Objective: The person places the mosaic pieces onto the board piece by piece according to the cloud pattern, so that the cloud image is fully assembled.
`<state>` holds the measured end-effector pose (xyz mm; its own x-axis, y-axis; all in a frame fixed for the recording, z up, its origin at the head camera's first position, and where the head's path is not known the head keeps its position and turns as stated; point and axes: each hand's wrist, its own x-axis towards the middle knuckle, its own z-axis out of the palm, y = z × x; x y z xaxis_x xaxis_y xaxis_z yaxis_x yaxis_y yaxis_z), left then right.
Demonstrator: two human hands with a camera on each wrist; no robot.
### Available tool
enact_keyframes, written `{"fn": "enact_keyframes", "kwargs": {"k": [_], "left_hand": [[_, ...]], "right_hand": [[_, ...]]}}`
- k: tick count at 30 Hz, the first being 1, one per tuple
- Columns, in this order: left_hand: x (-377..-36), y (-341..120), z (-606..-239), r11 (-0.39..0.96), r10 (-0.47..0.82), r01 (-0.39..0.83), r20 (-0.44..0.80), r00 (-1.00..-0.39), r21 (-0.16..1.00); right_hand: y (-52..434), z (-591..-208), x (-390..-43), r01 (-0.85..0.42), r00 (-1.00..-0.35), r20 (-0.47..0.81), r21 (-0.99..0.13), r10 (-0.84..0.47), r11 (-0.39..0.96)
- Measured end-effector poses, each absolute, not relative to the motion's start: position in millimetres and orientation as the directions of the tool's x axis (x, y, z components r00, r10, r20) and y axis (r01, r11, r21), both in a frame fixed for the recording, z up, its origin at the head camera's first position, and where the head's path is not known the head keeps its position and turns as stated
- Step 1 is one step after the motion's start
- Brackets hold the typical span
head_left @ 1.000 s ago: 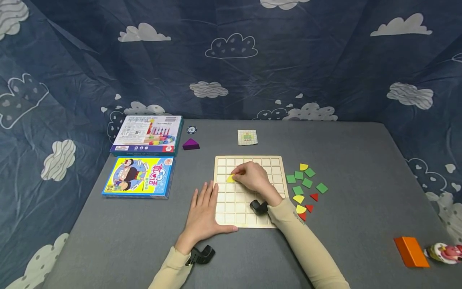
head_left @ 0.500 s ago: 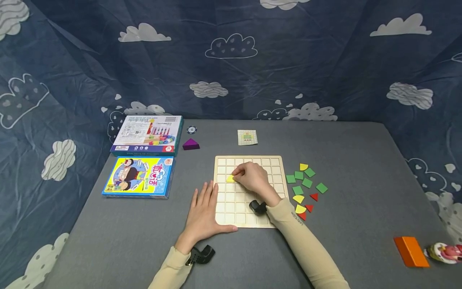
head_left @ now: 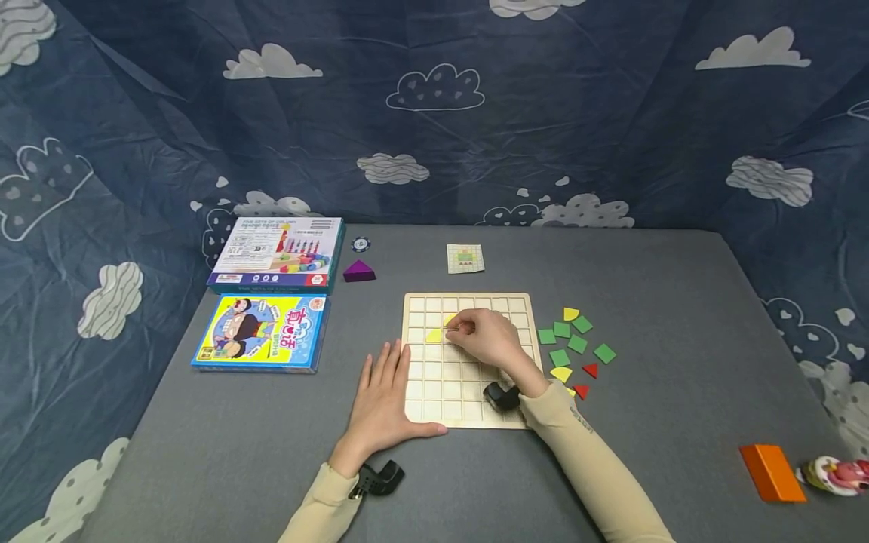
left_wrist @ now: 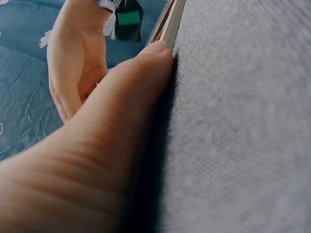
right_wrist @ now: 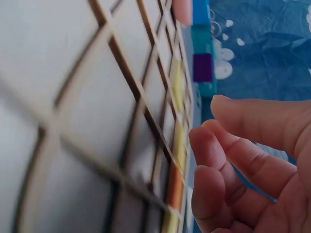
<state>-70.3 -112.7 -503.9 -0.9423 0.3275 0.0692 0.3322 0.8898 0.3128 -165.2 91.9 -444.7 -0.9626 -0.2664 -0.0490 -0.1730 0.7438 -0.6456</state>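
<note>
A pale wooden grid board (head_left: 434,411) lies flat on the table. My left hand (head_left: 380,411) is spread at its lower left corner, straight fingers along the left side and thumb (left_wrist: 126,87) at the near edge. My right hand (head_left: 485,335) hovers over the board's upper middle. In the right wrist view its fingers (right_wrist: 209,145) are loosely bent with nothing between them. Just left of its fingertips a yellow piece (head_left: 433,336) sits in a cell; another yellow piece (head_left: 449,319) is partly covered by the hand. An orange-red piece (right_wrist: 176,189) also shows in the grid.
Loose green squares (head_left: 578,344), yellow pieces (head_left: 560,373) and red triangles (head_left: 591,370) lie right of the board. A pattern card (head_left: 465,258) is behind it. Two boxes, one white (head_left: 274,253) and one blue (head_left: 261,332), stand left near a purple block (head_left: 359,271). An orange block (head_left: 774,473) is far right.
My right hand has let go of the yellow piece and drawn slightly right, uncovering more of it and part of another yellow piece. The left hand has stayed in place.
</note>
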Motion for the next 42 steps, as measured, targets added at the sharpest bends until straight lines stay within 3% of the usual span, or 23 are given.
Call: {"fn": "enact_keyframes", "kwargs": {"k": [13, 24, 42], "left_hand": [[-70.4, -112.7, -504.8, 0.882, 0.328, 0.334, 0.076, -0.942, 0.332], [-70.7, -112.4, -505.9, 0.88, 0.333, 0.342, 0.084, -0.939, 0.331], [-70.7, -112.8, -506.1, 0.876, 0.334, 0.345, 0.094, -0.938, 0.337]], "right_hand": [[154.4, -436.1, -161.9, -0.154, -0.986, 0.058, -0.696, -0.16, 0.702], [211.8, -439.4, -160.0, -0.087, -0.996, 0.059, -0.639, -0.064, 0.765], [231.9, -450.5, -159.6, -0.006, -0.988, -0.126, -0.561, -0.092, 0.828]]}}
